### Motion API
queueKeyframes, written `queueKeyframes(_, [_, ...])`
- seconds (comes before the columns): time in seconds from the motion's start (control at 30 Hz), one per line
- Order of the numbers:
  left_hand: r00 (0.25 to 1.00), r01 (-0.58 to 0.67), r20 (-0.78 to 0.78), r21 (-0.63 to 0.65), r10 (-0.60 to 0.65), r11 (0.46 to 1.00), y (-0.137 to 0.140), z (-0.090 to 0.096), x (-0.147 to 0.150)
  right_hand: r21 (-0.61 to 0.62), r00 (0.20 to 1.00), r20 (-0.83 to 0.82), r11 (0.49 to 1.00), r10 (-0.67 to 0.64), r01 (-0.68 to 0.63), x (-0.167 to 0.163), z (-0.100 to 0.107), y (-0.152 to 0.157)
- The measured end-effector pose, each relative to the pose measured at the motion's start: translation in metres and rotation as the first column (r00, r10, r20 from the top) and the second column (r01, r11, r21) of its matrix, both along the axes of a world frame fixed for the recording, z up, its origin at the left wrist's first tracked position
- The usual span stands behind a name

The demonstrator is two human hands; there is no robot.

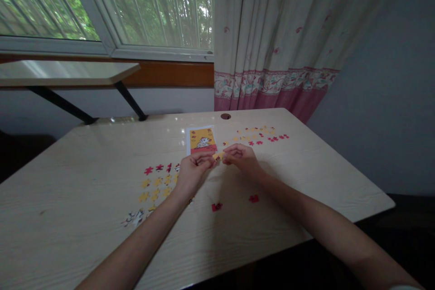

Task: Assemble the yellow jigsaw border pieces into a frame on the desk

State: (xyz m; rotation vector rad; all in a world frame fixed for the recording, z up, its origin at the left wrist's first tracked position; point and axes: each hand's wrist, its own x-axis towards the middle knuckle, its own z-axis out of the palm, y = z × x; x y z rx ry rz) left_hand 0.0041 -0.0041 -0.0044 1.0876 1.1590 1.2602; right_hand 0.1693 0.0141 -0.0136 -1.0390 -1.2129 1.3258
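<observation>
a: where's the yellow puzzle piece (218,157)?
b: between the two hands, at the fingertips. left hand (196,170) pinches one side, right hand (244,161) the other, fingers curled nearly together. one piece or two joined, can't tell.
a: on the table (84,163)?
b: picture card (203,138) just beyond left hand; two red pieces (216,207) nearer the person, apart.
a: hidden stuff?
b: left arm (146,235) covers part of the left group of pieces (155,197); far right pieces (275,139) too small to read.
</observation>
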Motion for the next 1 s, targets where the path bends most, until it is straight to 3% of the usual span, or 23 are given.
queueKeyframes(0.27, [0.999,0.003,0.038,-0.002,-0.003,1.0,0.0,-0.001,0.001,-0.002,1.0,0.011,1.0,-0.013,0.013,0.0,0.0,-0.001])
queueKeyframes(0.73, [0.999,-0.023,-0.046,-0.005,0.023,1.0,0.003,-0.006,-0.003,0.069,0.998,0.063,0.998,0.005,-0.009,0.0,-0.009,0.001])
queueKeyframes(0.9, [0.998,-0.055,-0.023,-0.017,0.055,0.998,0.003,-0.005,-0.004,0.197,0.954,0.269,0.977,-0.13,0.077,0.014,-0.004,0.044])
queueKeyframes(1.0, [0.998,-0.066,-0.019,-0.026,0.066,0.997,0.001,-0.003,-0.003,0.26,0.833,0.484,0.953,-0.269,0.156,0.028,0.005,0.085])
